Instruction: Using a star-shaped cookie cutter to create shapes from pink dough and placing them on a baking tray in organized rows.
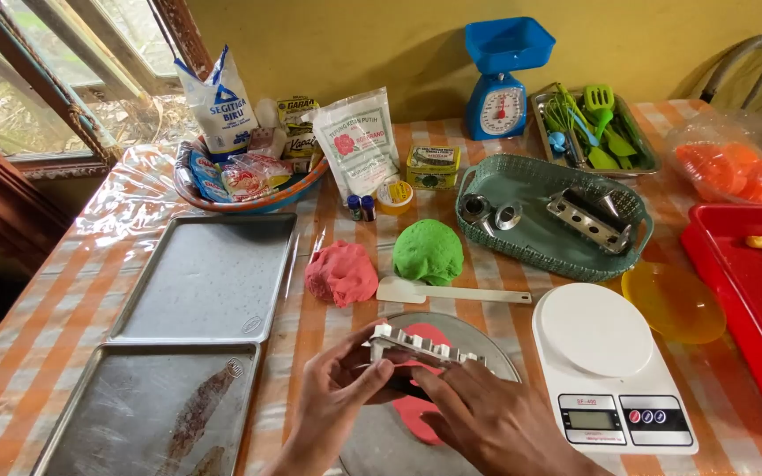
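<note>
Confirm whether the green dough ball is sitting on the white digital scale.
No, the green dough ball lies on the table beside the pink dough.

red dough [340, 272] | green dough [428, 252] | blue scale [498, 79] | orange-and-white checked tablecloth [37, 353] | yellow plate [674, 302]

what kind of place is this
Most likely a home baking table by a window: balls of green dough and pink dough, metal baking trays, and a white digital scale. Both hands hold a white mould.
</note>
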